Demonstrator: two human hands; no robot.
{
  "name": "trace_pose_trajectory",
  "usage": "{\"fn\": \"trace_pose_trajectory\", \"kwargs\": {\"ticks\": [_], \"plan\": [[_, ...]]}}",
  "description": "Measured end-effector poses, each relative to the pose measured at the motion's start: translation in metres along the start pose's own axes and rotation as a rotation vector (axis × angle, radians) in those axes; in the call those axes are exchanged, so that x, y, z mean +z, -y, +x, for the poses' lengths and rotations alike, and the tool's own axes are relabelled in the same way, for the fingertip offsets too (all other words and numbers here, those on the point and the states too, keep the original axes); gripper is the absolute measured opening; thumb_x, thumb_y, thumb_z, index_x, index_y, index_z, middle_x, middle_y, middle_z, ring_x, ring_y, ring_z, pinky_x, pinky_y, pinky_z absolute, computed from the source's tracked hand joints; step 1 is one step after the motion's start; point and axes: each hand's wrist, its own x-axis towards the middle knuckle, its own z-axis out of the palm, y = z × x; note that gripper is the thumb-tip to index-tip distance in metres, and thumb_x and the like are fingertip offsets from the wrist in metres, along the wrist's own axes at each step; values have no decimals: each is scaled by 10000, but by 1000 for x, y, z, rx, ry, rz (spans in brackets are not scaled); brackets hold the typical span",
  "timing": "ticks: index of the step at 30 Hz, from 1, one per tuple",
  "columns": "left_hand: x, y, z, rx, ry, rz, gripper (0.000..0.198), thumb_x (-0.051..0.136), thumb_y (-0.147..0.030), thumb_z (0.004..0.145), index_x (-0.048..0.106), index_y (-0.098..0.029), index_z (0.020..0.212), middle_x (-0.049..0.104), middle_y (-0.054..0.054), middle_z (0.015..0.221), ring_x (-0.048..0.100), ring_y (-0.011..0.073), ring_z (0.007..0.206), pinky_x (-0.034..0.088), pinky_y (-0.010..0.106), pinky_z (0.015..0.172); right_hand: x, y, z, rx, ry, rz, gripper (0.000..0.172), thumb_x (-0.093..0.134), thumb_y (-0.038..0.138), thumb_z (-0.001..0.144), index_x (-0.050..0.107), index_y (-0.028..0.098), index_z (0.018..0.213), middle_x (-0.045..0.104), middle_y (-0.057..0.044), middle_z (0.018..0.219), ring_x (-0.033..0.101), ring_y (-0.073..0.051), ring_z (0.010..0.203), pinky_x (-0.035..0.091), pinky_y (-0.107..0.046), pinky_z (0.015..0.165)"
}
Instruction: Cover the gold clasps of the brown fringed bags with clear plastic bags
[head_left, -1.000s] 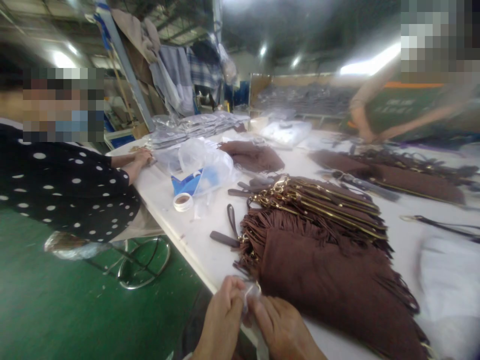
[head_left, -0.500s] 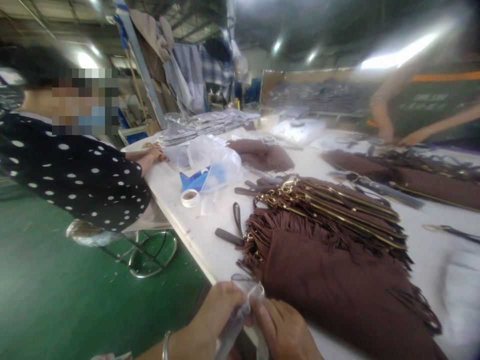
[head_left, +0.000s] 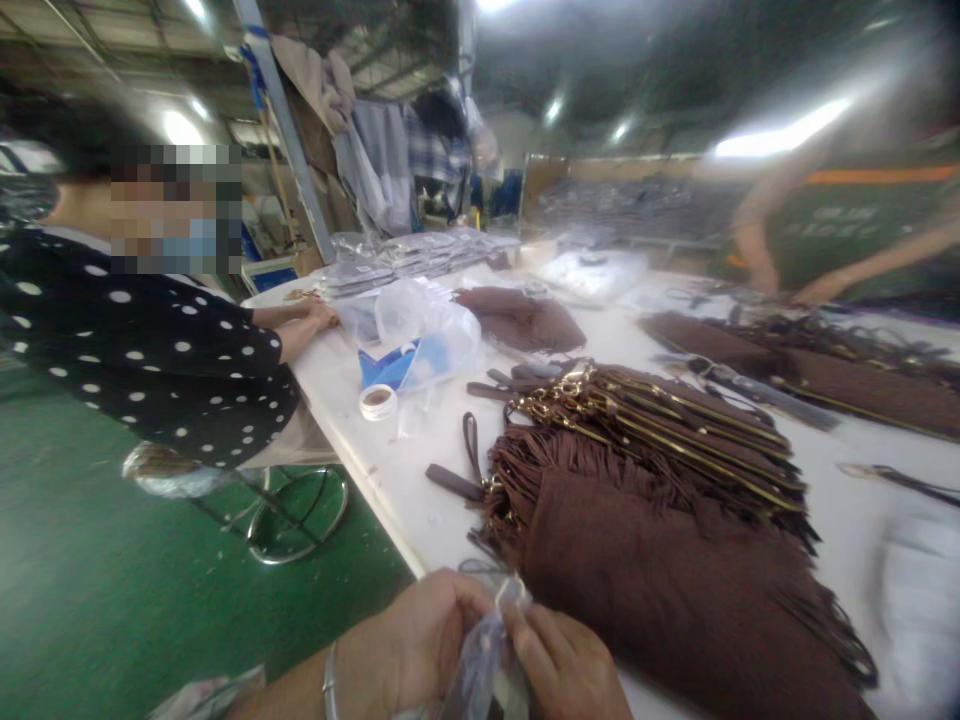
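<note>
At the table's front edge, my left hand (head_left: 412, 640) and my right hand (head_left: 562, 665) are closed close together on a strip of clear plastic wrap (head_left: 474, 668). A pale metal clasp (head_left: 513, 592) sticks out at its top between my fingers; what lies inside the plastic is hard to make out. A thin dark loop (head_left: 480, 566) shows just beyond the clasp. Right beside my right hand lies a stack of brown suede-like fringed bags (head_left: 645, 560) with gold zippers, gold clips and wrist straps (head_left: 454, 481).
A roll of tape (head_left: 378, 402) and a blue-and-clear plastic bag (head_left: 427, 350) lie farther along the white table (head_left: 360, 450). More brown bags (head_left: 862, 385) lie right. A co-worker in polka dots (head_left: 150, 350) sits left by a stool (head_left: 300, 515); another person's arms (head_left: 765, 260) reach in opposite.
My hands stay together on the plastic; my left wrist has turned slightly and more of the clear wrap shows between them. The view has shifted a little.
</note>
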Motion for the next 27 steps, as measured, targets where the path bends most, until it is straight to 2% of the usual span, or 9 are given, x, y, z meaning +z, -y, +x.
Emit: {"fn": "trace_pose_trajectory", "kwargs": {"ticks": [7,11,16,21,25,27], "plan": [[-14,-3,4,-55,220,-32,253,616,-111,684,681,-64,924,729,109,755,696,212,634,542,278,628,-7,-1,5,-5,-68,5,387,237,141,1027,624,121,1028,745,-53,734,700,-136,606,518,-242,600],[-20,2,5,-8,274,-78,236,625,-103,769,678,-32,988,740,108,765,720,209,673,568,279,676,-6,-3,5,-11,-86,28,382,251,162,1032,631,118,1032,757,-59,741,711,-135,620,534,-230,614],[-27,9,9,-19,369,-155,195,661,-72,747,689,13,921,742,118,763,716,194,683,574,282,722,-4,-5,1,-20,-116,-4,349,290,161,1023,637,121,1019,768,-60,746,720,-135,622,539,-231,631],[-28,13,11,-21,343,-187,165,656,-65,729,702,6,871,738,128,760,711,194,676,566,263,710,-1,-4,-5,-4,-95,49,316,307,149,1007,618,119,1049,772,-70,787,727,-149,656,544,-245,650],[-21,17,12,-99,350,-184,138,594,-109,790,694,-17,768,704,127,657,651,150,529,496,196,515,3,-3,-11,32,-38,143,266,338,160,987,582,113,1084,743,-91,762,704,-168,626,547,-260,606],[-16,19,15,-93,331,-192,151,561,-77,790,681,-31,712,681,117,610,619,138,491,457,185,472,6,-2,-15,72,-20,171,257,341,169,985,573,127,1088,720,-85,737,682,-167,593,544,-259,580]]}}
